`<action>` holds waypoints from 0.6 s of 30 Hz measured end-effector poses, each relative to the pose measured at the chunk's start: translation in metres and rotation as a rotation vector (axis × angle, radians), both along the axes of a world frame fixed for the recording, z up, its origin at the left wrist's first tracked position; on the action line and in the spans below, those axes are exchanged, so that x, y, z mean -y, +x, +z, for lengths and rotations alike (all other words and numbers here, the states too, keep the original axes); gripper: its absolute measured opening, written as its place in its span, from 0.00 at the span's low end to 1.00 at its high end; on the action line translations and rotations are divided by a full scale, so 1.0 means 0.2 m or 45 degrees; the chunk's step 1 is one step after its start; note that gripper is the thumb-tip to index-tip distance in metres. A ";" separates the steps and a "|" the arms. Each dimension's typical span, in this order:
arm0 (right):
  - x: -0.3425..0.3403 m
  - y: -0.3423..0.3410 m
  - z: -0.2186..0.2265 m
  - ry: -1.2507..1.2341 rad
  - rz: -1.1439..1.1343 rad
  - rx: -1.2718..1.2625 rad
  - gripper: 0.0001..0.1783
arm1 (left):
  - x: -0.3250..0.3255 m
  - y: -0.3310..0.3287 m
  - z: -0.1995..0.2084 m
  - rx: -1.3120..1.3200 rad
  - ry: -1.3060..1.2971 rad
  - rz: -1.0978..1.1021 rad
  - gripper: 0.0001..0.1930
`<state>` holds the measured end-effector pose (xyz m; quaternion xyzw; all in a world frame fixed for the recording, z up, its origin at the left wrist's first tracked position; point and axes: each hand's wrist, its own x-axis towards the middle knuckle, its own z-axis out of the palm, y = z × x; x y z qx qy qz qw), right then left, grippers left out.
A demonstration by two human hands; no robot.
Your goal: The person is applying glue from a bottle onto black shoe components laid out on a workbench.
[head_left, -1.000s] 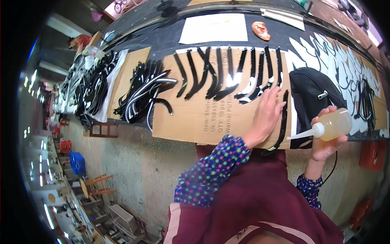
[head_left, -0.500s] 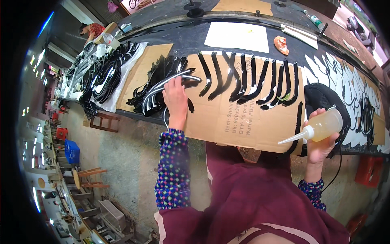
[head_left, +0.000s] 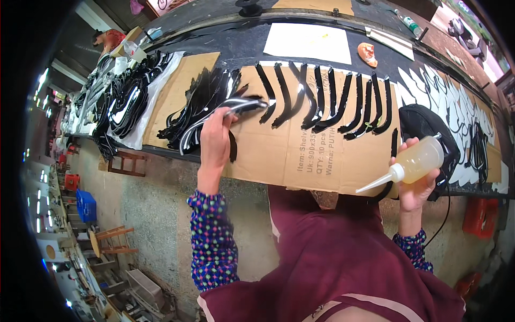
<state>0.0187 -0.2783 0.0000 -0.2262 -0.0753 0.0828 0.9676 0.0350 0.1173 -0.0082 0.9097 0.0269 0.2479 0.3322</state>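
Some glossy strips (head_left: 244, 103) seem pinched by left hand (head_left: 216, 138).

Near cardboard (head_left: 263, 155) is free, black strips (head_left: 332, 92) block beyond.

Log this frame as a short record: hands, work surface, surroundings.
Left hand: fingers on black-and-white strips; grip unclear
Right hand: holds translucent bottle, nozzle pointing lower left
Cardboard: row of curved black strips
Right side: black bag, white pieces
Far side: white sheet
Left background: wooden stool, blue crate
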 end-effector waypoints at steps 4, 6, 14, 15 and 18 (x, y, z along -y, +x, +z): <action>-0.09 0.00 0.00 0.021 0.105 -0.010 0.43 | 0.03 -0.09 -0.07 0.203 0.234 -0.052 0.10; -0.13 0.00 0.00 0.042 0.197 0.002 0.43 | 0.02 -0.11 -0.13 0.169 0.501 0.005 0.06; -0.19 -0.03 -0.02 0.055 0.244 -0.029 0.43 | 0.03 -0.27 -0.21 -0.121 0.500 0.244 0.09; -0.19 -0.04 -0.03 0.056 0.241 -0.045 0.43 | 0.02 -0.27 -0.21 -0.124 0.496 0.248 0.09; -0.21 -0.04 -0.04 0.065 0.245 -0.072 0.43 | 0.00 -0.28 -0.22 -0.222 -0.205 0.258 0.15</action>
